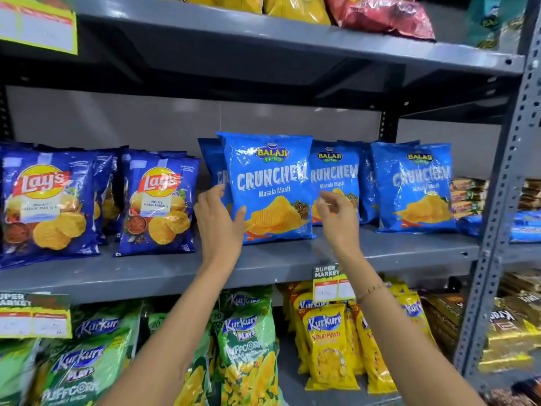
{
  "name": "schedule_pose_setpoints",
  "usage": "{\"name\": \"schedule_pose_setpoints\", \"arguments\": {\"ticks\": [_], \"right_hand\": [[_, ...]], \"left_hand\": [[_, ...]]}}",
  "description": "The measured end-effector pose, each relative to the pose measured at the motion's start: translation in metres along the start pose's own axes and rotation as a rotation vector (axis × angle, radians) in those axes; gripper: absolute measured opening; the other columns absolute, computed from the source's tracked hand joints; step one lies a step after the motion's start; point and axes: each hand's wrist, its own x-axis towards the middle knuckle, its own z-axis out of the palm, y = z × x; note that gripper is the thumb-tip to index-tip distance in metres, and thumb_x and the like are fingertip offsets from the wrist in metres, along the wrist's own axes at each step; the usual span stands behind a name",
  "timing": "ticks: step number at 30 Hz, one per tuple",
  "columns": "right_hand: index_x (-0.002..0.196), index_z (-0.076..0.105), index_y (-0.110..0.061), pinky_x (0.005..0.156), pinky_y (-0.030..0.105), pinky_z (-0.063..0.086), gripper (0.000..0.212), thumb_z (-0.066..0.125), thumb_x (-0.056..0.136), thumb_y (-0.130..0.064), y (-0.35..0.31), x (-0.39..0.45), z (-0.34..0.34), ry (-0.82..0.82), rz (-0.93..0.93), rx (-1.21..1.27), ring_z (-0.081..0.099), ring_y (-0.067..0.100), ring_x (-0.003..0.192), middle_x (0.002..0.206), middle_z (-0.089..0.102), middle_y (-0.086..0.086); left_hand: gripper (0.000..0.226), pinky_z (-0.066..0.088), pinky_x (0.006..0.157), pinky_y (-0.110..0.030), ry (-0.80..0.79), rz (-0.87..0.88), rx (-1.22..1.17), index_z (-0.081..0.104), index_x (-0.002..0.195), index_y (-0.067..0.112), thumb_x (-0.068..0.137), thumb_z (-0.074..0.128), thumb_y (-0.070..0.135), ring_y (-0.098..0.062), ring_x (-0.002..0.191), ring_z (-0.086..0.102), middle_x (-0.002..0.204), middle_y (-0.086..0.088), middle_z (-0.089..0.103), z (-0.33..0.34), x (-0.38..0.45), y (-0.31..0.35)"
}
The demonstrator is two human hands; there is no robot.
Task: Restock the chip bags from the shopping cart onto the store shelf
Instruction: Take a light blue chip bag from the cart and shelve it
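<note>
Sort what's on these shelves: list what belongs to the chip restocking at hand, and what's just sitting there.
In the job: front Crunchem bag, left hand touching its edge, right hand open beside it, middle shelf, Crunchem bags behind.

Just there: Lay's bags, Kurkure bags, price tag, upper-shelf bags.

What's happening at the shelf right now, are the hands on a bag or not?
A person is setting a blue Crunchem bag upright on the middle shelf, in front of a row of the same bags. The left hand is against the bag's left edge, thumb on its front. The right hand is open beside the bag's right edge, not gripping. Lay's bags stand to the left. No cart is in view.
</note>
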Motion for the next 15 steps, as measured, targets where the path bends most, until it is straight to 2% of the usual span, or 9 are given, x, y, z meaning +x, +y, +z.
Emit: {"name": "schedule_pose_setpoints", "arguments": {"ticks": [2, 3, 6, 9, 10, 13, 15], "right_hand": [[0.105, 0.065, -0.021, 0.066, -0.001, 0.041, 0.018, 0.053, 0.092, -0.025, 0.006, -0.040, -0.010, 0.101, -0.065, 0.015, 0.059, -0.008, 0.084, 0.089, 0.064, -0.019], [0.100, 0.064, -0.025, 0.065, 0.000, 0.042, 0.013, 0.054, 0.092, -0.024, 0.011, -0.063, -0.016, 0.126, -0.063, 0.023, 0.059, -0.009, 0.079, 0.085, 0.064, -0.019], [0.090, 0.060, -0.034, 0.063, 0.008, 0.045, 0.016, 0.054, 0.093, -0.019, 0.040, -0.127, -0.038, 0.196, 0.025, 0.051, 0.060, 0.001, 0.073, 0.081, 0.066, -0.008], [0.090, 0.058, -0.030, 0.061, 0.017, 0.046, 0.015, 0.052, 0.094, -0.016, 0.079, -0.188, -0.070, 0.277, 0.219, 0.052, 0.059, 0.009, 0.069, 0.077, 0.065, 0.002], [0.089, 0.058, -0.028, 0.061, 0.019, 0.048, 0.015, 0.051, 0.095, -0.016, 0.102, -0.213, -0.089, 0.323, 0.339, 0.022, 0.060, 0.011, 0.069, 0.076, 0.064, 0.004], [0.080, 0.055, -0.024, 0.060, 0.030, 0.047, 0.019, 0.051, 0.095, -0.013, 0.148, -0.282, -0.133, 0.386, 0.649, -0.009, 0.055, 0.020, 0.064, 0.068, 0.058, 0.006], [0.069, 0.053, -0.019, 0.055, 0.027, 0.041, 0.028, 0.049, 0.095, -0.009, 0.187, -0.336, -0.175, 0.443, 0.914, -0.032, 0.050, 0.019, 0.055, 0.061, 0.052, 0.007]], "left_hand": [[0.034, 0.045, 0.090, -0.040, 0.043, 0.106, -0.096, 0.052, 0.113, 0.010, 0.083, 0.065, 0.018, -0.026, 0.104, 0.050, 0.111, -0.011, 0.057, 0.001, -0.028, 0.012], [0.026, 0.046, 0.085, -0.038, 0.009, 0.141, -0.144, 0.056, 0.107, 0.010, 0.084, 0.064, 0.018, -0.025, 0.096, 0.054, 0.104, -0.010, 0.060, 0.004, -0.043, 0.018], [0.009, 0.047, 0.074, -0.028, -0.213, 0.212, -0.243, 0.063, 0.089, 0.012, 0.086, 0.062, 0.021, -0.018, 0.078, 0.061, 0.086, -0.004, 0.067, 0.027, -0.095, 0.027], [0.007, 0.044, 0.066, -0.015, -0.503, 0.181, -0.278, 0.064, 0.082, 0.014, 0.085, 0.062, 0.019, -0.006, 0.067, 0.058, 0.076, 0.001, 0.067, 0.058, -0.153, 0.027], [0.006, 0.044, 0.065, -0.013, -0.631, 0.154, -0.296, 0.065, 0.081, 0.012, 0.084, 0.063, 0.017, -0.004, 0.066, 0.057, 0.076, -0.001, 0.067, 0.077, -0.181, 0.025], [0.009, 0.044, 0.067, -0.023, -0.912, 0.128, -0.204, 0.067, 0.082, 0.007, 0.083, 0.063, 0.015, -0.018, 0.072, 0.064, 0.082, -0.011, 0.073, 0.117, -0.249, 0.013], [0.009, 0.041, 0.067, -0.026, -1.120, 0.146, -0.144, 0.066, 0.081, 0.006, 0.083, 0.062, 0.013, -0.027, 0.077, 0.066, 0.083, -0.016, 0.073, 0.151, -0.311, 0.008]]}}
